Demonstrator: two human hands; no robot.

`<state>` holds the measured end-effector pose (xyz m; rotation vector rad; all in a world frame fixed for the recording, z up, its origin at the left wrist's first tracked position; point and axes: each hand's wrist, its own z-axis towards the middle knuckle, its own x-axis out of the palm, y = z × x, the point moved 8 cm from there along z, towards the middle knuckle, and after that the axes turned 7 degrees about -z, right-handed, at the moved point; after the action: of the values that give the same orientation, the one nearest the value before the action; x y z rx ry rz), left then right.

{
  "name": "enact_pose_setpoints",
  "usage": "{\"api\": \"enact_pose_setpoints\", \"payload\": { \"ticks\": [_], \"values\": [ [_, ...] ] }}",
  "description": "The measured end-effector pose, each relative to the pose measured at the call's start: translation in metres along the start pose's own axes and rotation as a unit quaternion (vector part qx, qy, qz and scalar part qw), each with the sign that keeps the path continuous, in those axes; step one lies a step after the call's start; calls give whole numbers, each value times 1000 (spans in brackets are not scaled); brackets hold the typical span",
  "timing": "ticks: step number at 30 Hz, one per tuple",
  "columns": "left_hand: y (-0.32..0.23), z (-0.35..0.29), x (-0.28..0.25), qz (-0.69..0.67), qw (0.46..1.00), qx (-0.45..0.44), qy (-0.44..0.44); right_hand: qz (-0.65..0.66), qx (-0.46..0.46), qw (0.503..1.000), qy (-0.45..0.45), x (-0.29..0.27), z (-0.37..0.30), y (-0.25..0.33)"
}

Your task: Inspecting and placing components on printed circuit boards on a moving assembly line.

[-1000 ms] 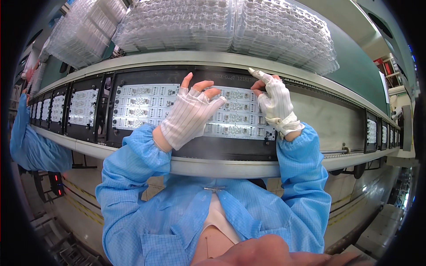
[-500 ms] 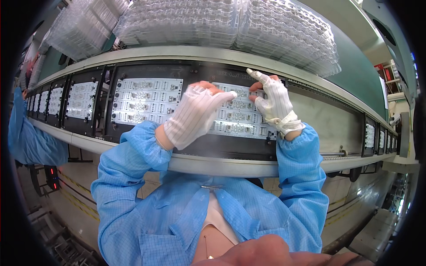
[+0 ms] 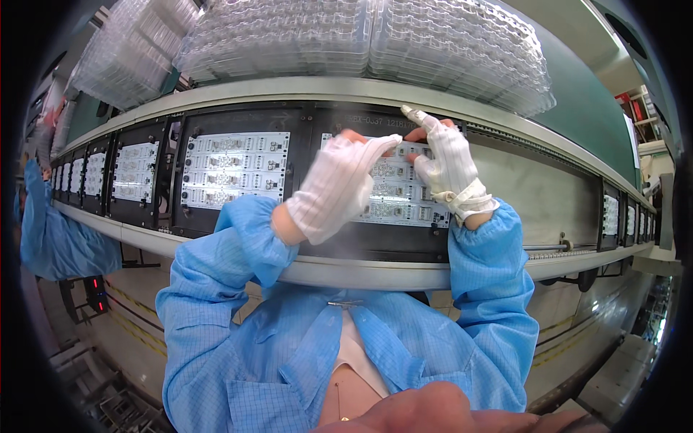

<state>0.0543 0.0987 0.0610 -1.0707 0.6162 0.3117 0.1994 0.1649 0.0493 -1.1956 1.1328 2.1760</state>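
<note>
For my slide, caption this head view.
Both gloved hands, left hand and right hand, rest on a white circuit panel in a black carrier.

conveyor line | black carrier trays in a row | white circuit panels lying in them

Your gloved left hand and right hand both rested on the white circuit panel in its black carrier, clear trays stacked above.
</note>
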Motion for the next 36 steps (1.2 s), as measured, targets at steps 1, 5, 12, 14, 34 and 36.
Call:
{"api": "enact_pose_setpoints", "payload": {
  "ticks": [1,5,12,14,34,36],
  "values": [
    [-9,2,-11,78,997,12,1,-3,6,1000,4,-5,0,-3],
    [-15,-7,-18,236,969,58,-34,-35,-54,996,-58,-27,-12,-13],
    [-14,-29,6,322,933,160,9,-118,-78,986,-85,-25,-22,9],
    [-9,-34,12,350,921,172,11,-132,-73,986,-74,-19,-28,13],
    [-21,-51,22,332,915,229,7,-237,-98,966,-28,-7,-79,44],
    [-21,-48,18,305,927,217,2,-264,-125,956,-21,2,-85,47]
  ]
}}
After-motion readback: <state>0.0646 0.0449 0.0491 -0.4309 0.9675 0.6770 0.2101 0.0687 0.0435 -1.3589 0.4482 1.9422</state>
